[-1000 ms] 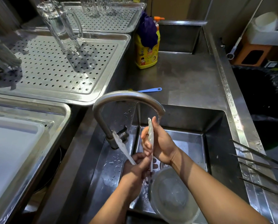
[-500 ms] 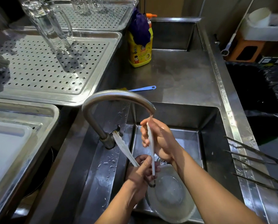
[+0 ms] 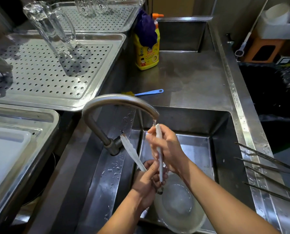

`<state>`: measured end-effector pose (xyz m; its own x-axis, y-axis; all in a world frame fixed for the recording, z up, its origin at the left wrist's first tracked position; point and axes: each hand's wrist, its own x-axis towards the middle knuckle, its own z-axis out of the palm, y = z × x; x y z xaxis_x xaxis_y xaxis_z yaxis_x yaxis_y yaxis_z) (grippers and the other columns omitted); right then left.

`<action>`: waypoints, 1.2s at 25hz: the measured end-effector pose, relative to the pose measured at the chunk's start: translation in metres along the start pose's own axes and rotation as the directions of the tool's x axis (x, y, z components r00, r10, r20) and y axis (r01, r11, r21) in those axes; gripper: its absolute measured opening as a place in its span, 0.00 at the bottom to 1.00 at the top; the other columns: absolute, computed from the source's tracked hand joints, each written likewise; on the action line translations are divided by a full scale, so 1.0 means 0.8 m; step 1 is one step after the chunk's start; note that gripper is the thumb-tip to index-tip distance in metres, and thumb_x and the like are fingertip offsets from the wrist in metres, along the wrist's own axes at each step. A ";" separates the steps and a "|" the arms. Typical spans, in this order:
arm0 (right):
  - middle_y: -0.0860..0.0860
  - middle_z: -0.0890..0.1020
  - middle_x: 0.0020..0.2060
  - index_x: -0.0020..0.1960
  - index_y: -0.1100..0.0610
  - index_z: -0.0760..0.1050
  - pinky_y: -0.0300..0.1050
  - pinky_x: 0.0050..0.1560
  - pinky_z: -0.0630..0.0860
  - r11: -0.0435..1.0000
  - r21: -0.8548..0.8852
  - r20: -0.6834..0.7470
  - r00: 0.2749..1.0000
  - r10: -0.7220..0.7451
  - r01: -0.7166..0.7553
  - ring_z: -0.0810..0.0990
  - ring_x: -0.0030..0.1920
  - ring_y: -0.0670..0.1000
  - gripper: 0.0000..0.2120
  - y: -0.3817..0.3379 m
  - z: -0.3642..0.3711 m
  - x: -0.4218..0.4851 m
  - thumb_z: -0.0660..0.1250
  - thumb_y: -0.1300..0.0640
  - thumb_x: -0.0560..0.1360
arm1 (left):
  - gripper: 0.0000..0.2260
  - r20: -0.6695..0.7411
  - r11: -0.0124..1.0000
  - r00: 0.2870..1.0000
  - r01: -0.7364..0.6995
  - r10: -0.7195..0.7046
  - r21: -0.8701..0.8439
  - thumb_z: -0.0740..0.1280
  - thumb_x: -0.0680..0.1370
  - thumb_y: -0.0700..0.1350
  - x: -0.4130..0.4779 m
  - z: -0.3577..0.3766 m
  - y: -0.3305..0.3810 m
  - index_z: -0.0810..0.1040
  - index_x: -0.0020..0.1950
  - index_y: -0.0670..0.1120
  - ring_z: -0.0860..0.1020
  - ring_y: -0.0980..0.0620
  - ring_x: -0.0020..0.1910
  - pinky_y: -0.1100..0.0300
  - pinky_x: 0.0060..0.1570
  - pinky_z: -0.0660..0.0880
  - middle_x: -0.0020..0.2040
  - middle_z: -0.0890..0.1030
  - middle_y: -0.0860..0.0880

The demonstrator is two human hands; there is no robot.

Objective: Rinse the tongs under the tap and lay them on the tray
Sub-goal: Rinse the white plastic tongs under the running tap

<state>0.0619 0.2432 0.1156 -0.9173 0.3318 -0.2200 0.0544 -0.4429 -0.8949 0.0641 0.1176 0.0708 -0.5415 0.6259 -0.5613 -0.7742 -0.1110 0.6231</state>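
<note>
White plastic tongs (image 3: 132, 152), gripped in your left hand (image 3: 144, 183) and right hand (image 3: 169, 149), look mid-rinse under the curved steel tap (image 3: 117, 101); next, reach for the perforated steel tray (image 3: 39, 73).

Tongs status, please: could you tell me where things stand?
Left hand grips tongs at hinge end, right hand one arm. Tongs spread under tap, not yet on tray. Mug stands on tray; bowl in sink below.
</note>
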 end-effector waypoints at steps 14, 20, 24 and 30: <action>0.59 0.86 0.44 0.56 0.63 0.77 0.52 0.50 0.84 0.965 -0.260 0.018 0.999 -0.040 0.043 0.87 0.46 0.57 0.10 -0.056 -0.015 0.020 0.66 0.57 0.80 | 0.08 -0.147 0.916 0.983 -0.045 0.113 0.399 0.64 0.78 0.44 0.067 0.022 0.052 0.73 0.41 0.42 0.71 0.51 0.21 0.62 0.22 0.69 0.24 0.72 0.49; 0.49 0.85 0.46 0.52 0.49 0.79 0.44 0.50 0.81 0.886 -0.463 -0.141 0.985 -0.098 0.021 0.85 0.47 0.47 0.08 -0.024 -0.014 0.014 0.72 0.48 0.76 | 0.10 -0.264 0.877 0.939 -0.072 0.220 0.474 0.72 0.73 0.52 0.090 0.034 0.075 0.80 0.38 0.47 0.76 0.47 0.26 0.55 0.30 0.73 0.27 0.77 0.47; 0.50 0.86 0.43 0.56 0.54 0.82 0.41 0.47 0.82 0.887 -0.461 -0.144 0.986 -0.084 0.009 0.85 0.44 0.48 0.12 0.018 -0.021 -0.003 0.76 0.57 0.72 | 0.13 -0.210 0.895 0.958 -0.086 0.194 0.438 0.68 0.75 0.56 0.087 0.023 0.076 0.81 0.38 0.47 0.77 0.49 0.25 0.60 0.28 0.71 0.29 0.79 0.47; 0.55 0.81 0.40 0.58 0.59 0.78 0.42 0.33 0.79 0.971 -0.238 -0.246 0.969 -0.030 -0.030 0.78 0.30 0.48 0.09 0.008 -0.036 0.002 0.66 0.57 0.81 | 0.09 -0.252 0.882 0.908 -0.209 0.336 0.422 0.61 0.83 0.48 0.075 0.012 0.074 0.75 0.51 0.43 0.74 0.52 0.24 0.56 0.24 0.75 0.28 0.73 0.49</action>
<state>0.0724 0.2645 0.0985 -0.7935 0.5395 -0.2816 0.1745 -0.2415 -0.9546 -0.0108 0.1559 0.0793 -0.8339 0.3364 -0.4375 -0.4313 0.0973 0.8969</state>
